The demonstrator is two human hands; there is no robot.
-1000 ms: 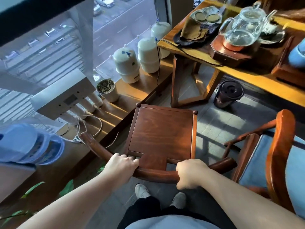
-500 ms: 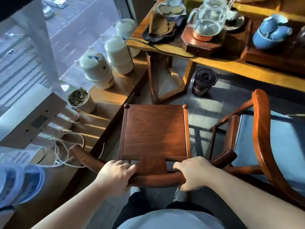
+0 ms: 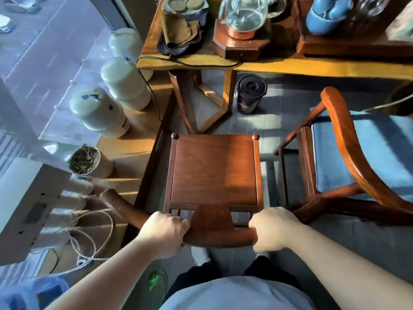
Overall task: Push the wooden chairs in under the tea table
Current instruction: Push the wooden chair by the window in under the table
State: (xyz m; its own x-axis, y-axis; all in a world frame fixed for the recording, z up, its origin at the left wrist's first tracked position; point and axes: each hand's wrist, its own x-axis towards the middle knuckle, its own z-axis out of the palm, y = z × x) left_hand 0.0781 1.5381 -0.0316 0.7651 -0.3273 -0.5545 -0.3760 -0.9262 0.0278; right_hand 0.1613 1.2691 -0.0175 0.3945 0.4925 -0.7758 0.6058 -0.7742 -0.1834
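Nearest the person, the left hand point(image 3: 164, 236) and the right hand point(image 3: 271, 230) are both clamped over the curved top rail of the bare wooden chair point(image 3: 214, 170), one on each side of its back splat. That chair stands on the floor in front of the tea table point(image 3: 290, 63), its front edge just short of the table's leg frame point(image 3: 201, 97), so none of its seat is under the top yet. The step in hand looks like pushing this first chair forward. To the right of it, the blue-cushioned wooden chair point(image 3: 357, 151) stands turned aside and untouched. The next push probably needs steering right of the leg frame, and watching the dark lidded canister point(image 3: 251, 95) beneath the table.
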